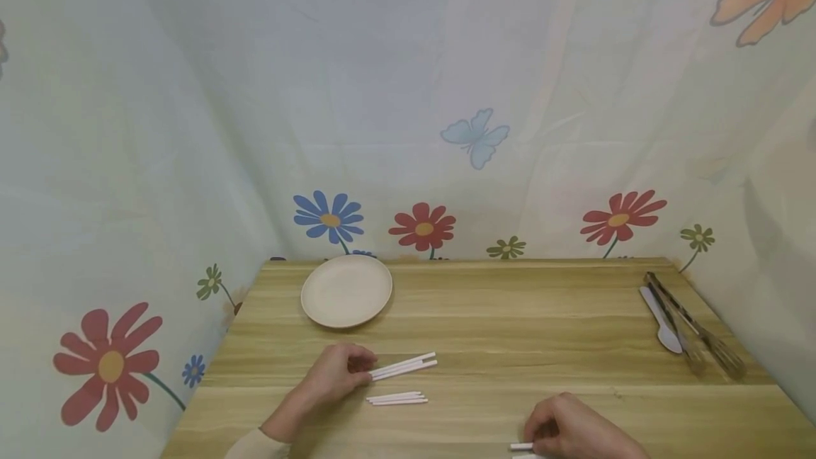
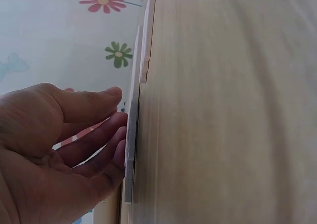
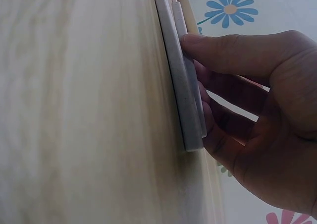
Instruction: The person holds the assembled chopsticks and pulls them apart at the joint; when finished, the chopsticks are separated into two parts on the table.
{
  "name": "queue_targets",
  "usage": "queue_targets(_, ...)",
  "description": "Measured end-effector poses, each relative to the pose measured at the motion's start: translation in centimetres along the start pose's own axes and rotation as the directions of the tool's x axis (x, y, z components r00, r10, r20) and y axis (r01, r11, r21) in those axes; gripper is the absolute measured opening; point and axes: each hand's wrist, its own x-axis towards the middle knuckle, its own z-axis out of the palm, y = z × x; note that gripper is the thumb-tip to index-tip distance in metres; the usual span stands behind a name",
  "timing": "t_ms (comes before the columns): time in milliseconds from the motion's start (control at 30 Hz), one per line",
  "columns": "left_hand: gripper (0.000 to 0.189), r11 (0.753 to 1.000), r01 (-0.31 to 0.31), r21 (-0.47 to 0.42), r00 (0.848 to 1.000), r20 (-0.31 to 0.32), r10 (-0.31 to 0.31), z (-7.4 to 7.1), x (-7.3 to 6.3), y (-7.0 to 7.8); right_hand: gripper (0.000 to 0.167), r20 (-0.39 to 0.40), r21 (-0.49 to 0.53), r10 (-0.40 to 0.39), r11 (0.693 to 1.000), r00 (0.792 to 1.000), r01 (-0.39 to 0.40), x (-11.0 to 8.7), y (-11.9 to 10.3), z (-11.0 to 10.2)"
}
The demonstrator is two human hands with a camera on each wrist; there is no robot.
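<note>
- Round cream plate (image 1: 347,292) near the far edge of the wood-grain tabletop (image 1: 510,324)
- Left hand (image 1: 333,374) nearer the person than the plate; its fingers are loosely curved, with the thumb standing apart from them, and the fingertips rest against the upper bunch of white sticks (image 1: 414,368) rather than close round it
- That upper bunch lies nearer the person than the plate and a little to its right
- Lower bunch of white sticks (image 1: 398,402), side by side, farther from the plate than the upper one
- Right hand (image 1: 576,425) well to the right of the plate and nearer the person; its fingers are curled, touching one of a pair of white sticks (image 1: 521,447); whether they pinch it, I cannot tell
- Pale spoon (image 1: 663,328) and what look like metal tongs (image 1: 686,317), well to the right of the plate
- Fabric backdrop (image 1: 357,91) behind the plate, printed with flowers and butterflies
</note>
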Motion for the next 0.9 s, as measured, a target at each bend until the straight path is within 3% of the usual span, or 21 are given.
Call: queue_targets(900,0.019,0.998,-0.035,0.043,0.999,-0.001,0.035,0.22,-0.02,-0.38,0.006,0.0,0.016,0.011,1.0,1.0,-0.011,0.11,-0.1,0.11)
